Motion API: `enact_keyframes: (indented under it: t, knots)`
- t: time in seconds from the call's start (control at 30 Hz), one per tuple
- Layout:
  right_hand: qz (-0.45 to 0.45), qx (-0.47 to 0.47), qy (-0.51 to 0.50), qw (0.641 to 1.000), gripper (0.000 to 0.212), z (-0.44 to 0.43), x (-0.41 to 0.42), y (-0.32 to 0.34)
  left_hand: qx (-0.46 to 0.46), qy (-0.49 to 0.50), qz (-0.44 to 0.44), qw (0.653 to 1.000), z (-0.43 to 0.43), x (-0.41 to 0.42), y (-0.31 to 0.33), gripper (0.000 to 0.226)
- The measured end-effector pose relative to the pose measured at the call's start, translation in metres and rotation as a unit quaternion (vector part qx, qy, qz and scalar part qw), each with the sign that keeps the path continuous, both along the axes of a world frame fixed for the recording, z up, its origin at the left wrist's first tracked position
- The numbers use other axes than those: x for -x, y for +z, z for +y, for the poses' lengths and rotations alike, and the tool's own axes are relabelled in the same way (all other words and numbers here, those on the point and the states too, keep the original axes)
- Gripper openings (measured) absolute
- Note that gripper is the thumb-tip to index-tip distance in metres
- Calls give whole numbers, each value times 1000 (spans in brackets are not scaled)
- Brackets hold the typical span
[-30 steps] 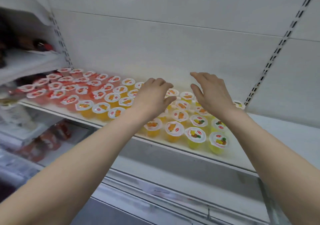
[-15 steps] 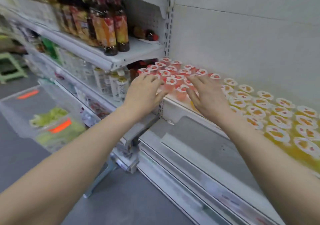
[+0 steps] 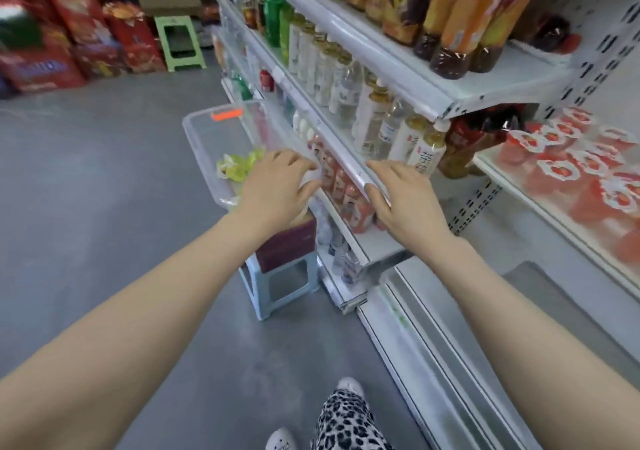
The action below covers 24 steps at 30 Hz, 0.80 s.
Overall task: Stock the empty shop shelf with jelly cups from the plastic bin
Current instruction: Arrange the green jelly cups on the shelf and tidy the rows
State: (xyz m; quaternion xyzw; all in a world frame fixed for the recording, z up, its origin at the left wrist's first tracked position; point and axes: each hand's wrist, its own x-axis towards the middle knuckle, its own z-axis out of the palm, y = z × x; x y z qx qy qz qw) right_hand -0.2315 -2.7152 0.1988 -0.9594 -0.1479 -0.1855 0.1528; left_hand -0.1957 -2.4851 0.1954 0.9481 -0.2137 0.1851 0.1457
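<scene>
Holding nothing, the left hand [image 3: 277,186] hovers, fingers loosely spread, over the near end of the plastic bin [image 3: 202,144]; the right hand [image 3: 405,196], equally empty and relaxed, hangs just beside it. Green jelly cups [image 3: 239,167] lie in the bin, which seems to rest on a stool [image 3: 280,283]. Red cups [image 3: 568,172] already cover the shop shelf [image 3: 509,181] at right. Judging by this, a refill is in hand: next, the 2 hands must dip in and gather cups.

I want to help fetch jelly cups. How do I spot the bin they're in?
Find the long drinks shelves; beside them, on the grey floor, stands a pale blue stool. The bin is just above it, by the left hand. It's the only see-through box, with an orange strip on its rim and yellow-green cups inside.
</scene>
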Motion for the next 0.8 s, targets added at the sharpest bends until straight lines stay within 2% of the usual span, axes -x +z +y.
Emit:
enact_keyframes:
  t: [0.3,0.5,0.67,0.8]
  knots:
    - [48,9,141,989,39,90,-146,-63,25,158,52,986,102,-78,-72,25]
    - [165,46,207,963,40,127,-249,-114,55,213,102,970,136,-141,-131,21]
    - [306,148,252,906,55,165,-312,-169,65,230,89,967,143,-173,-172,21]
    - [408,246,269,837,61,197,-336,-216,77,231,76,967,149,-180,-184,21]
